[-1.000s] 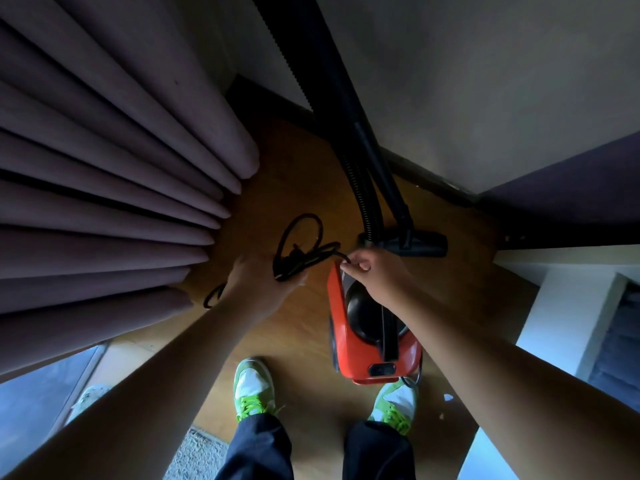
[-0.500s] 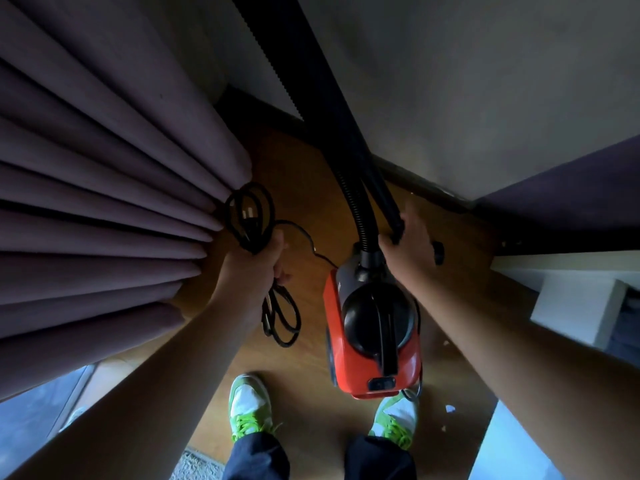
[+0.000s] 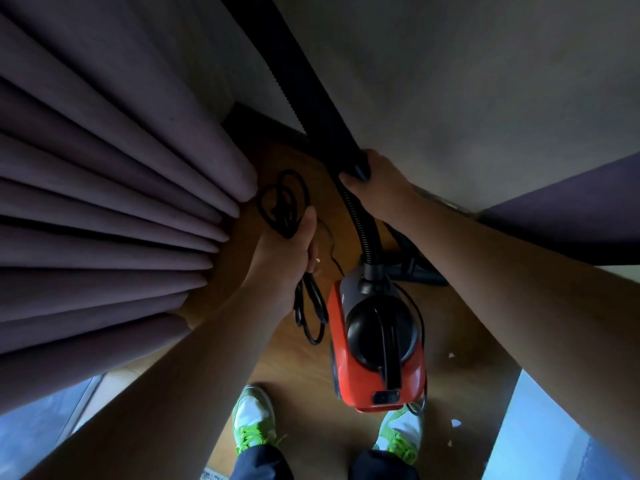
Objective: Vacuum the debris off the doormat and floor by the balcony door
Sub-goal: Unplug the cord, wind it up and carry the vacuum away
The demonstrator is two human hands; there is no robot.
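While the red vacuum point(image 3: 377, 344) sits on the wood floor point(image 3: 298, 368) by the feet, left hand point(image 3: 284, 258) grips the coiled power cord point(image 3: 284, 202); right hand point(image 3: 377, 188) wraps the black wand point(image 3: 311, 98).

bare arms, dark trousers point(image 3: 263, 462), green-white sneakers point(image 3: 252, 422)

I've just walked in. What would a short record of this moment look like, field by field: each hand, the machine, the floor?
left hand: grips the bundled black power cord
right hand: grips the black vacuum wand above the ribbed black hose
machine: red and black canister vacuum cleaner, on the floor ahead of the green and white sneakers
floor: brown wooden floor, small white scraps at the right
left side: purple pleated curtain
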